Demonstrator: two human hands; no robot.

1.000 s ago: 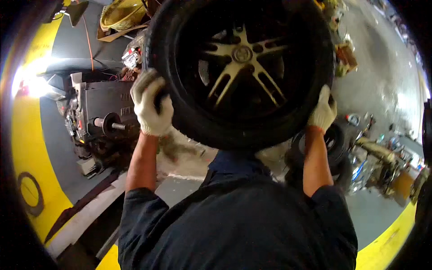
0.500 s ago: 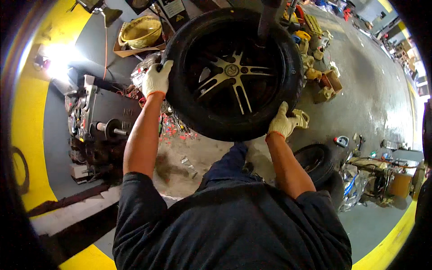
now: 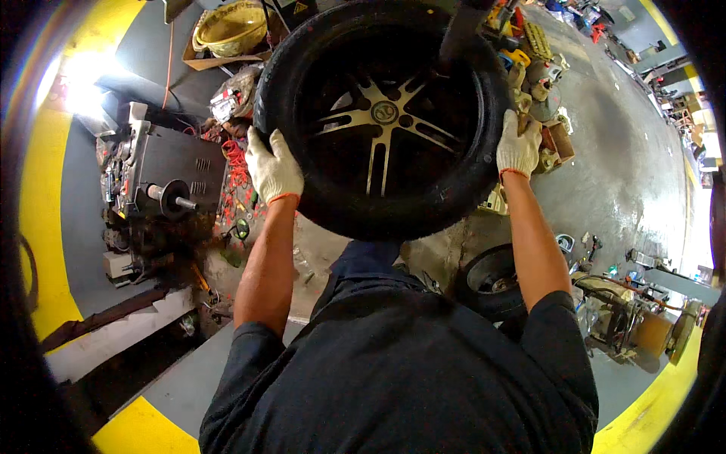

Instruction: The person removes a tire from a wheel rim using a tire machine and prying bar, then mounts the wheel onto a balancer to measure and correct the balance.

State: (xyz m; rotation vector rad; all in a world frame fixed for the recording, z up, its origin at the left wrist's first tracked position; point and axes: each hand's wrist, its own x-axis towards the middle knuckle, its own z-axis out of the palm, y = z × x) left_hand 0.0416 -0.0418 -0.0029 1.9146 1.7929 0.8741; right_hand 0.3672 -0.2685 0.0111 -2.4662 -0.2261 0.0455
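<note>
Currently, in the head view, the tyre (image 3: pixel 378 218) on its five-spoke alloy rim (image 3: pixel 384 113) occupies the upper middle, between both gloved hands. The left hand (image 3: pixel 274 166) grasps the tyre's left side; the right hand (image 3: pixel 519 145) grasps its right side. Expect a heavy, stiff assembly with grippy rubber; hold at opposite sides of the tread. A dark post (image 3: pixel 462 34) overlaps the rim's upper right, likely limiting clearance there. The wheel balancer (image 3: pixel 170 160) bounds the left; room appears greater rightward, over the grey floor (image 3: pixel 616 163).
</note>
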